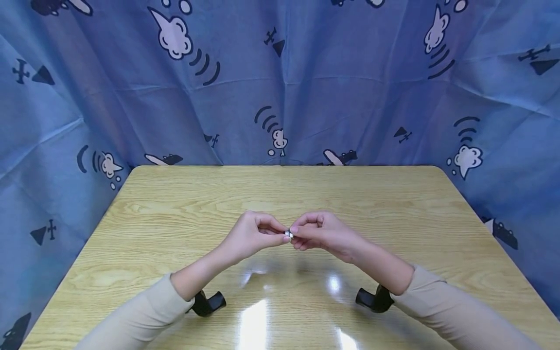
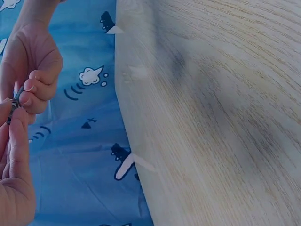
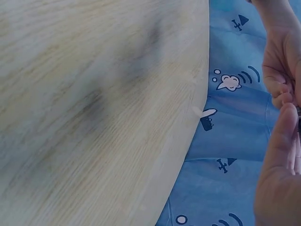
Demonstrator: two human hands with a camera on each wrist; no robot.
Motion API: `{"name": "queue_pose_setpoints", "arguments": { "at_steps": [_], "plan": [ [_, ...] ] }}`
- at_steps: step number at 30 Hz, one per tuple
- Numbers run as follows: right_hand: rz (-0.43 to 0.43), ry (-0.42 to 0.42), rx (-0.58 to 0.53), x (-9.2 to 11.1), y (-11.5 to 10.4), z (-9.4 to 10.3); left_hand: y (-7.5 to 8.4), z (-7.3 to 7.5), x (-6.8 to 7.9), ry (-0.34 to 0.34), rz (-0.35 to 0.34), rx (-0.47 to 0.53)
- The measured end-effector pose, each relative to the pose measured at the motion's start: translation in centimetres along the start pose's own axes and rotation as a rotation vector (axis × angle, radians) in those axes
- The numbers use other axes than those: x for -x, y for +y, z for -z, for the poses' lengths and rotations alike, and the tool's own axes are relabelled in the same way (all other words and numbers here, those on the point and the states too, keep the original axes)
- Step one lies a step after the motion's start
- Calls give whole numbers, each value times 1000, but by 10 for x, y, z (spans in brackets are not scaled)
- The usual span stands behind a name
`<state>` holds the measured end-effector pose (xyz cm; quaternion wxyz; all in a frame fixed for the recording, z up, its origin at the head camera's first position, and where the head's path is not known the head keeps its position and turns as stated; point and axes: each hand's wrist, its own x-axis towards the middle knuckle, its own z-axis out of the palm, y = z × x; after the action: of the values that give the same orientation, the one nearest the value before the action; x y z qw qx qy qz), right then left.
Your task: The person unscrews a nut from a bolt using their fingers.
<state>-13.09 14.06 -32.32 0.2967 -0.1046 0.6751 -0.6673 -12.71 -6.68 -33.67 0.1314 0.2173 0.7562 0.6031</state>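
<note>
Over the middle of the table, both hands meet fingertip to fingertip around a small silvery metal piece (image 1: 288,235). My left hand (image 1: 250,237) pinches it from the left between thumb and fingers. From the other side, thumb and fingers of my right hand (image 1: 323,234) grip its right end. In the left wrist view the metal piece (image 2: 15,103) shows a thin dark shaft and a thicker part, mostly covered by fingertips; its exact kind cannot be told. The right wrist view catches only a dark sliver of it at the frame's edge.
A wood-grain table (image 1: 175,204) spreads beneath the hands, with bright light reflections near its front. Blue patterned curtain (image 1: 245,87) hangs behind and along both sides. Black wrist devices (image 1: 209,303) sit under both forearms, by the beige sleeves.
</note>
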Motion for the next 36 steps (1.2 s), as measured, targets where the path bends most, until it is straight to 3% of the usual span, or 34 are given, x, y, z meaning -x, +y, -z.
{"name": "queue_pose_setpoints", "arguments": {
  "at_steps": [9,17,27,36],
  "plan": [
    [58,-25,-71,0,6,2,-2,-2,1,12,-45,9],
    [98,-33,-97,-3,8,3,-3,-1,0,34,-12,43],
    [-9,-62,-144,-9,7,2,-5,-1,-1,38,-14,63],
    [112,-72,-147,-11,11,1,-3,2,-1,31,-33,64]
  ]
}}
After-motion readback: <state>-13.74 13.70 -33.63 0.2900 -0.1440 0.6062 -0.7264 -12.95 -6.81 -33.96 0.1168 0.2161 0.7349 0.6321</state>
